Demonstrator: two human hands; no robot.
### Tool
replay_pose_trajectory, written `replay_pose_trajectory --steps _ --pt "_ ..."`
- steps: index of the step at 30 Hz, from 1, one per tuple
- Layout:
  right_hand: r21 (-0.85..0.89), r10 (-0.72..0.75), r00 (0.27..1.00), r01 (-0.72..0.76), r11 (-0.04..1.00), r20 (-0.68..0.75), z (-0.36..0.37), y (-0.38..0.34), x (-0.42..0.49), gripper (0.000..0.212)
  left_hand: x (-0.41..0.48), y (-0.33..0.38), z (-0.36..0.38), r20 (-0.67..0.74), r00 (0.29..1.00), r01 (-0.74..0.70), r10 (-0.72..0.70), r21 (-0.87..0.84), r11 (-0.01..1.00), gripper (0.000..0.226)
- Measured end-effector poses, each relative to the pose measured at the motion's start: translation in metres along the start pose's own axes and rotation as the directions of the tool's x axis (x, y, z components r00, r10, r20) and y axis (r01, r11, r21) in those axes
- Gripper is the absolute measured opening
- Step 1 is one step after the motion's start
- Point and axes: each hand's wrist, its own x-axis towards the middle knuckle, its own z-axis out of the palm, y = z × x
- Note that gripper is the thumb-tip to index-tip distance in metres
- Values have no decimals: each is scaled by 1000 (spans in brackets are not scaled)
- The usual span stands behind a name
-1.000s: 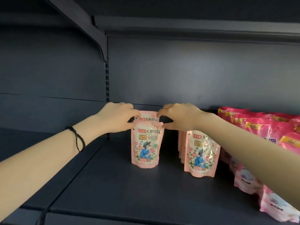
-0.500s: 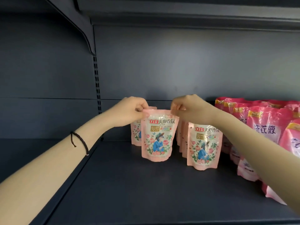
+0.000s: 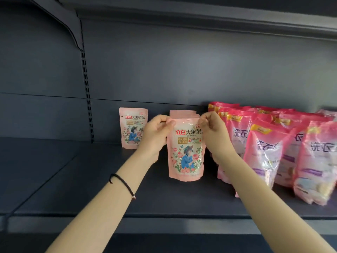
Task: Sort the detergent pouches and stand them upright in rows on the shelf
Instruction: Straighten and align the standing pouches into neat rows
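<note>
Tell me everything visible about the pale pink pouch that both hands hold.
The pale pink pouch is a glossy plastic stand-up bag printed with roses, a hatted figure in blue, red brand characters and a gold box reading 72. It is upright, facing the camera, on or just above the dark shelf, in front of like pouches. The left hand and right hand pinch its top corners.

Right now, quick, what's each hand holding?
Left hand: pinching the front pale pink pouch, top left corner.
Right hand: pinching its top right corner.
</note>
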Motion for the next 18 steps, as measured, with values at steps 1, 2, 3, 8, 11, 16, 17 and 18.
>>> replay_pose_trajectory --steps 1,2,3,8,11,16,17,18 --pt "2 12 1000 -12 1000 -10 -3 4 -2 24 -2 -3 5 -10 1000 3 -3 -5 1000 4" --pt "3 19 1000 -19 1000 -14 -5 7 -4 24 -4 -6 10 -21 1000 2 -2 1 1000 5" --pt "2 26 1000 -26 1000 -12 -8 11 -7 24 -6 -9 13 -30 1000 0 0 14 1000 4" --pt "-9 62 998 -61 998 20 -17 21 -15 19 -12 -19 23 -44 999 16 -14 47 999 6" --pt "-39 58 998 -56 998 39 -21 17 -16 13 -14 -19 25 -61 998 2 3 87 996 5" --pt "-327 -116 967 188 926 226 -26 0 -4 20 -8 -3 13 -14 996 -75 85 353 933 15" --pt "-418 -182 940 295 859 290 -26 -6 1 20 -6 3 6 17 992 -120 125 431 895 17" --pt "-481 -233 906 389 785 353 -26 -14 8 20 -4 11 -3 63 984 -174 166 522 835 18"
